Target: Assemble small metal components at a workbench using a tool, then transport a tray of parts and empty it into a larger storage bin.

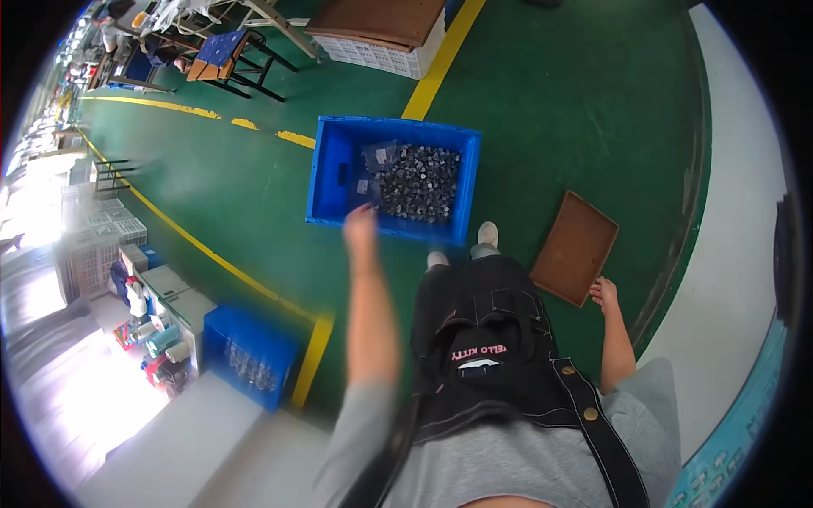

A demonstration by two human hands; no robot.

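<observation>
A blue plastic crate [398, 127] stands on the floor in front of my feet. Many small dark grey parts [419, 182] fill its right side, next to a clear plastic bag [381, 157] with a white label. Over the crate's near left edge is my left hand [362, 224], smeared by motion; its fingers and anything in them cannot be made out. Off to the right, my right hand [604, 294] grips the near right corner of a shallow brown tray [577, 245]. That tray is tilted and has nothing in it.
A second blue crate [250, 356] with clear bags is at the lower left, beside a white surface [182, 432]. White crates with a brown cover [377, 21] and a stool [233, 59] stand at the back. A pale wall [741, 212] rises on the right.
</observation>
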